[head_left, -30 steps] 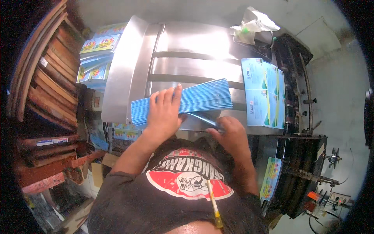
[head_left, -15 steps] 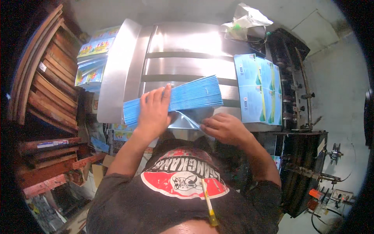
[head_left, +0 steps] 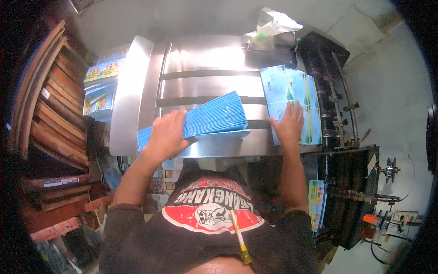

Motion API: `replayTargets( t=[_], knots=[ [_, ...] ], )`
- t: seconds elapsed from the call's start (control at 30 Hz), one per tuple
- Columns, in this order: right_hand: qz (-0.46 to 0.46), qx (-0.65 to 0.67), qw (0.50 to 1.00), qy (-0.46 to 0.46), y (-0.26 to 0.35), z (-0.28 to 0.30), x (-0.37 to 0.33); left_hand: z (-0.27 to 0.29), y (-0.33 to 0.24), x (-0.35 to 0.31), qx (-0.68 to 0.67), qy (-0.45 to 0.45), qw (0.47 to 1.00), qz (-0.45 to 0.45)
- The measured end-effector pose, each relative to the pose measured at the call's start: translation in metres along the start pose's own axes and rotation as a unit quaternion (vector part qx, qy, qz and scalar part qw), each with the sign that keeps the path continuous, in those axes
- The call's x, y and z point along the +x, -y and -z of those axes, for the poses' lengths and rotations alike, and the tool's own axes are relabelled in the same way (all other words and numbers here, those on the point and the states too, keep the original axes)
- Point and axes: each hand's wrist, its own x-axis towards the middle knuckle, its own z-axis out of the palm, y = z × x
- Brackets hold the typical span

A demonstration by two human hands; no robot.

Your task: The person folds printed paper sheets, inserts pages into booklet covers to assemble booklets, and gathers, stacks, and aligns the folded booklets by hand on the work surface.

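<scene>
Head view — left hand (head_left: 168, 134) is lying flat, fingers spread, pressing down on a fanned stack of blue printed sheets (head_left: 214, 119) that is resting across the shiny steel machine table (head_left: 205, 86). No curled grip, palm only. Right hand (head_left: 288, 124) is lying open on a second pile of light-blue printed sheets (head_left: 289, 98) at the table's right edge, fingertips touching the top sheet — not pinching anything. Crumpled clear plastic bag (head_left: 270, 28) is sitting at the far edge.

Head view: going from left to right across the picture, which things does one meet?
Stacked wooden boards → left hand → fanned blue sheet stack → right hand → dark machine frame
</scene>
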Motion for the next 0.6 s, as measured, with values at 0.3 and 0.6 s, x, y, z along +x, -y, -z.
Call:
replayTargets(
  t=[0.3, 0.6],
  knots=[
    [0.105, -0.195, 0.974, 0.051, 0.009, -0.034, 0.015, 0.016, 0.029, 0.040, -0.076, 0.092, 0.990, 0.077],
    [0.112, -0.198, 0.973, -0.030, -0.012, -0.006, 0.020, 0.014, 0.054, 0.060, -0.200, 0.023, 0.954, 0.221]
  ],
)
